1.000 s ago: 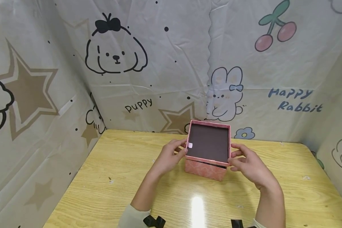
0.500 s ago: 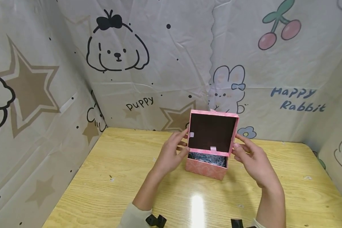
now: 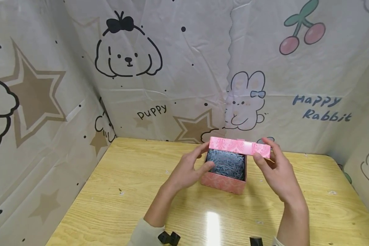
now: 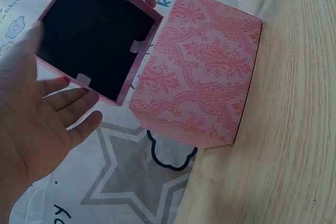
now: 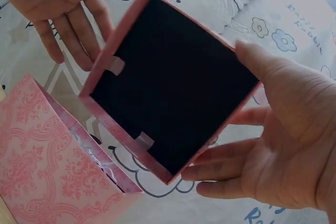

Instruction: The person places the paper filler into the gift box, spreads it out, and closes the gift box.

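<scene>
Two hands are being used on one pink gift box sitting mid-table (image 3: 141, 191), near the printed backdrop (image 3: 187, 85). The box base (image 3: 223, 182) is resting on the table, open-topped, with blue-grey shredded filler (image 3: 227, 164) showing inside.

The lid (image 3: 239, 147) is being held just above the base's far edge, tilted, dark lining down toward the wrist views. The lid is being gripped at its right end by the right hand (image 3: 275, 171), thumb on the near face, fingers curled behind. The left hand (image 3: 187, 167) is spread with relaxed fingers, and no grip on anything is being shown; it is lying against the base's left wall, just beside the lid's left end.

Judgement: the lid is being carried one-handed, so it should be kept level and clear of the filler while it is being moved off; the base should be steadied by the left hand so it is not being dragged along.
</scene>
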